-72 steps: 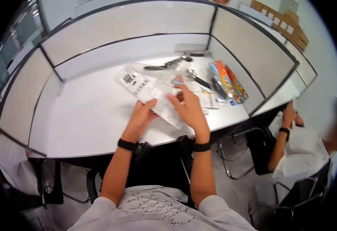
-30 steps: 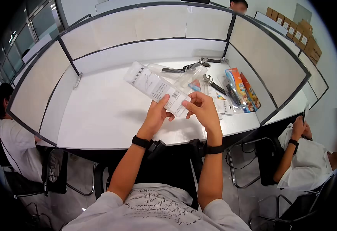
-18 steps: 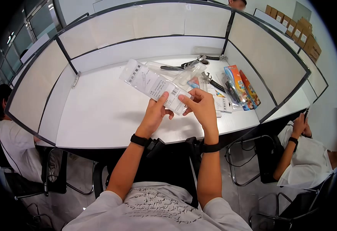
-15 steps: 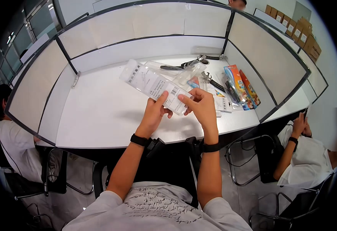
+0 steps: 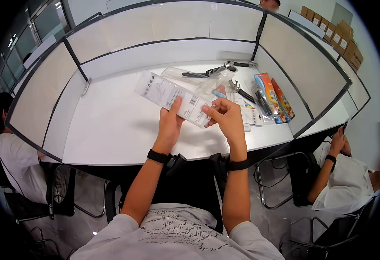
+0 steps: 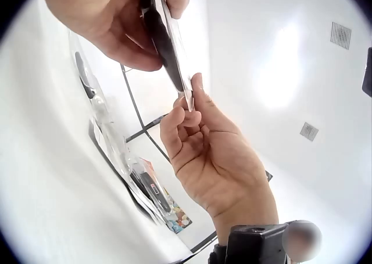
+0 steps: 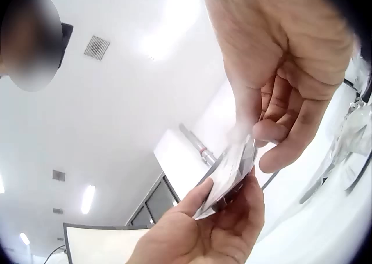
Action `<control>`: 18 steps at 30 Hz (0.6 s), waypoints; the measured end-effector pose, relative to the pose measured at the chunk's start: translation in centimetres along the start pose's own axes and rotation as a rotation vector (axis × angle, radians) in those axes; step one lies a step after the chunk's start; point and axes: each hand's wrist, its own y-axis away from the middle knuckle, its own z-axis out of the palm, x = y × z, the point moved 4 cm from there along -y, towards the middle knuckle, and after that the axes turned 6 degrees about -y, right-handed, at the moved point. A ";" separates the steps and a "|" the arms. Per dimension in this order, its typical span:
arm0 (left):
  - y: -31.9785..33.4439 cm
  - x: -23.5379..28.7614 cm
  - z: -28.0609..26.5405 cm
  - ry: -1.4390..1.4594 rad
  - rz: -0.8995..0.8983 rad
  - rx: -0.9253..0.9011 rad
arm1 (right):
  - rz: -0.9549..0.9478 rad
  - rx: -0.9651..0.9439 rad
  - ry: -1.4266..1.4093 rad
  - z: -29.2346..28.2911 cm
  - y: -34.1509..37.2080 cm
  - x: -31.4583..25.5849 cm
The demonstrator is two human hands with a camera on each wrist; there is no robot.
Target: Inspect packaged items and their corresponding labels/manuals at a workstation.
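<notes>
Above the counter (image 5: pixel 107 125), the left hand (image 5: pixel 169 125) is gripping a clear package (image 5: pixel 164 92) with a printed white card, its thumb pressing on the upper face, while the right hand (image 5: pixel 229 118) is pinching the package's near right end. Toward the far right, a clear plastic shell (image 5: pixel 218 82) is lying, then a black-handled tool (image 5: pixel 245 96) is resting just beside it, and an orange pack (image 5: pixel 266 89) is lying near the partition (image 5: pixel 303 65).

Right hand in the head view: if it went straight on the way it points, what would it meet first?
Most likely the left hand, which grips the same printed package that the right hand pinches at one end; depth is hard to judge.
</notes>
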 end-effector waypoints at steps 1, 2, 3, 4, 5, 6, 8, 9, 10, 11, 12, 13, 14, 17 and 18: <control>0.1 0.2 0.1 0.004 -0.002 0.008 | 0.018 -0.024 -0.042 0.1 0.0 0.0; 0.2 0.3 0.1 0.007 -0.005 0.016 | 0.037 -0.047 -0.084 0.1 0.0 0.0; 0.2 0.3 0.1 0.008 -0.004 0.017 | 0.037 -0.048 -0.083 0.0 0.1 -0.1; 0.2 0.3 0.0 -0.006 0.009 0.035 | 0.053 -0.074 -0.082 0.0 0.2 -0.2; 0.1 0.2 -0.1 -0.019 0.021 0.053 | 0.069 -0.100 -0.080 0.0 0.2 -0.2; 0.1 0.2 -0.3 -0.021 0.023 0.063 | 0.070 -0.106 -0.078 0.1 0.3 -0.3; 0.0 0.0 -0.5 -0.009 0.017 0.070 | 0.068 -0.123 -0.067 -0.1 0.2 -0.2; 0.0 0.0 -0.6 0.003 0.010 0.077 | 0.065 -0.141 -0.057 -0.1 0.3 -0.2; -0.1 0.0 -0.7 0.003 0.010 0.077 | 0.065 -0.142 -0.057 -0.1 0.3 -0.2; -0.1 0.0 -0.7 -0.002 0.014 0.075 | 0.059 -0.148 -0.058 -0.1 0.3 -0.2; -0.1 0.0 -0.7 -0.007 0.018 0.073 | 0.053 -0.153 -0.060 -0.1 0.3 -0.3; -0.1 0.1 -0.7 -0.007 0.018 0.073 | 0.053 -0.153 -0.060 -0.2 0.3 -0.2; -0.1 0.1 -0.7 -0.011 0.017 0.075 | 0.047 -0.153 -0.048 -0.3 0.3 -0.1; -0.2 0.0 -0.7 -0.012 0.010 0.076 | 0.042 -0.150 -0.032 -0.4 0.2 0.0; -0.2 0.0 -0.7 -0.007 0.039 0.078 | 0.033 -0.145 -0.037 -0.5 0.2 0.1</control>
